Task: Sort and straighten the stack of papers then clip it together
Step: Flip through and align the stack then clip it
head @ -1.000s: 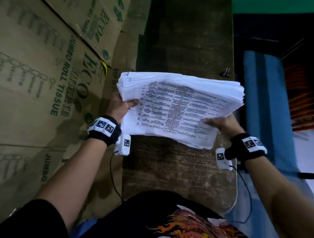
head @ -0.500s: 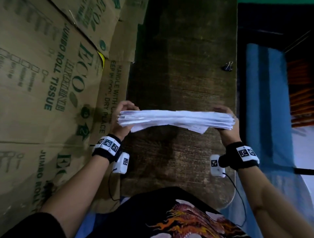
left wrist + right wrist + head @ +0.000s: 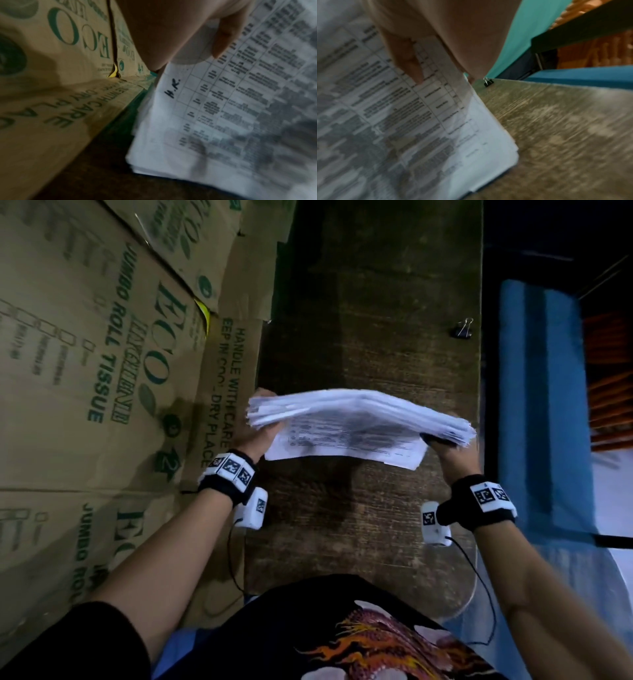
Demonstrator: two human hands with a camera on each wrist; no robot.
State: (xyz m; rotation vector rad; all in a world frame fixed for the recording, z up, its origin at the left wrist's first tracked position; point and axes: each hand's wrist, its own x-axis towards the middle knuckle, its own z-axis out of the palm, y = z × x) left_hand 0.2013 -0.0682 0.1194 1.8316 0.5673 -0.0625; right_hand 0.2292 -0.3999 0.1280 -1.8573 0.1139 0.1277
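Tilted up since 0.5 s ago, paper stack gripped at its ends by both hands, left, right.

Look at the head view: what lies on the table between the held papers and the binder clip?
Nothing: only bare wood of the table separates the papers from the clip in the head view.

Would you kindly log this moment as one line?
left hand: grips paper stack | right hand: grips stack | binder clip: untouched on table
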